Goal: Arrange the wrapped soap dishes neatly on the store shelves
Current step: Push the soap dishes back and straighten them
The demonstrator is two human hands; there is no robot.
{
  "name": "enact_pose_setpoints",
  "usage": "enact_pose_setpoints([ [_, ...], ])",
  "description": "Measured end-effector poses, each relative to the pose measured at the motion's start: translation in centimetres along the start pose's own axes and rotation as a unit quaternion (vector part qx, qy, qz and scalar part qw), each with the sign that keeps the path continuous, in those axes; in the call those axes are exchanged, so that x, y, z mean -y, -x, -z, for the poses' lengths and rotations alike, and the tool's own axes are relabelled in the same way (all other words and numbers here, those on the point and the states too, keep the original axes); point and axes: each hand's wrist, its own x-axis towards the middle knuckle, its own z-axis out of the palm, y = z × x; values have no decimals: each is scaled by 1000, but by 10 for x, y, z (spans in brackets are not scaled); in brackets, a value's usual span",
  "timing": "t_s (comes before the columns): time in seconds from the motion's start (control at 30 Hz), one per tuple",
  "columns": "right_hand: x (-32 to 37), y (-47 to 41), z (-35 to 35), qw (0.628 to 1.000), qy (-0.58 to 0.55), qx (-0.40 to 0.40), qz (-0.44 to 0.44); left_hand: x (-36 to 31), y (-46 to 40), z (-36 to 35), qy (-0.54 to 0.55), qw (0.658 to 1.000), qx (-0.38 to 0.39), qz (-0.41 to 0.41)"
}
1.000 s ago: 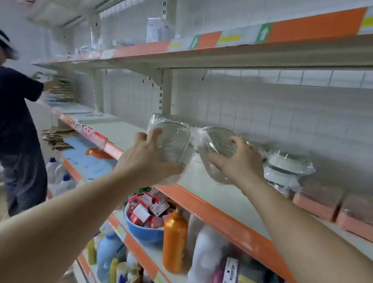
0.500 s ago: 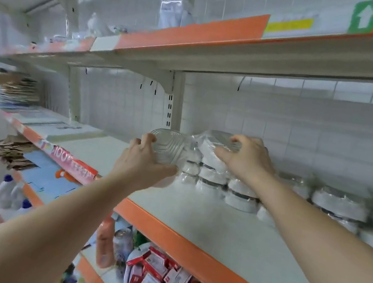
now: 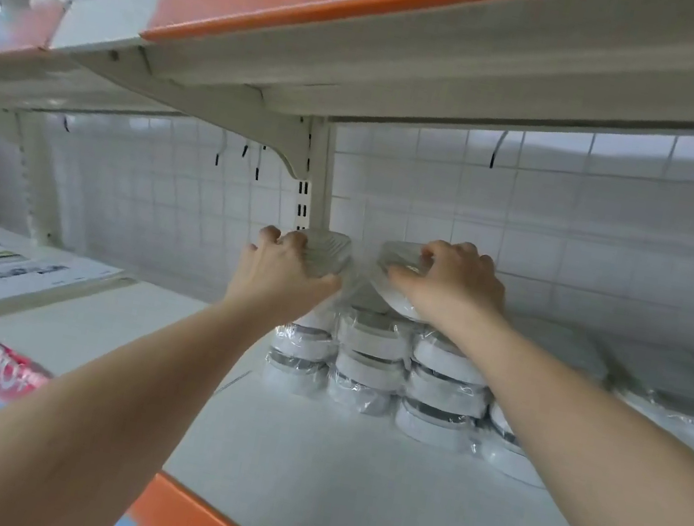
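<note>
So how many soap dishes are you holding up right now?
2: one in the left hand, dish; one in the right hand, dish. More sit stacked below.

White shelf [image 3: 345, 471] carries stacked wrapped soap dishes [image 3: 370, 359].

We read only one piece of text, large white characters that look like "100+" seen upside down on a red and pink strip [image 3: 0, 365] along the front edge of the neighbouring shelf [image 3: 93, 324] at the lower left, while the papers [image 3: 24, 268] behind it are too blurred to read.
</note>
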Motion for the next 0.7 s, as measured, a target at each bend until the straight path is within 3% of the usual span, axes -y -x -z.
enact_pose_setpoints([
  [0.33, 24, -25, -26, 991, 78, -37, -102, 28, -69, -49, -30, 990, 34, -136],
  [0.5, 39, -28, -47, 984, 101, -16, -144, 44, -80, -37, -105, 965, 136, -199],
  [0.63, 49, -22, -53, 995, 26, -6, -97, 57, -80, -41, -107, 962, 102, -231],
  [0.7, 49, -19, -57, 995, 48, -2, -85, 61, -80, -45, -101, 959, 75, -255],
])
